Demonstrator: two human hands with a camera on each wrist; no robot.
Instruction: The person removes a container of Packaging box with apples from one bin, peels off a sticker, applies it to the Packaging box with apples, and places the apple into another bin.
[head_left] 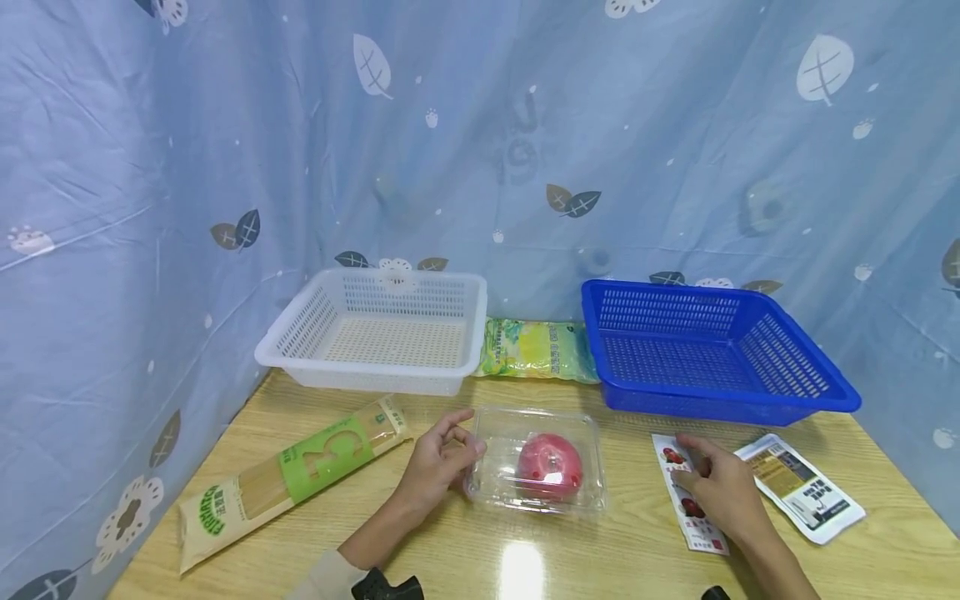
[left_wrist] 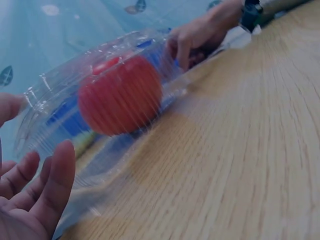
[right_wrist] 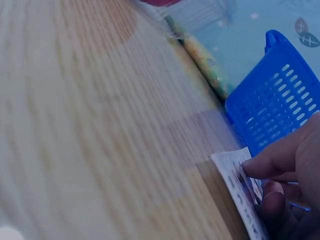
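Black wrist-worn device (head_left: 386,588) and pale fabric sleeve (head_left: 326,577) sat nearest the lens, low on the wooden desk (head_left: 600,558)

Beyond that sleeve, the left hand (head_left: 433,468) reached to a clear rectangular plastic box (head_left: 491,458) with a round red fruit (head_left: 550,467) inside. Thumb and fingers stood loosely parted at the box's end, with no grip showing; whether a fingertip touched the plastic, I could not tell. The box lay just right of this hand, its long axis running left to right, so a short side faced the fingers and the fruit sat in the farther half.

Well apart, the right hand (head_left: 723,500) bent its fingers onto a narrow white packet printed with red fruit (head_left: 696,527). They touched it, though whether they pinched it could not be told. The packet lay under and left of that hand, its long axis running near to far, the far end leaning left. Each thing thus had its own nearer hand, and the two long axes lay roughly crosswise.

Right of the packet lay a white pouch with a dark label (head_left: 802,487); a long beige noodle package with a green band (head_left: 330,454) slanted beside the left hand.
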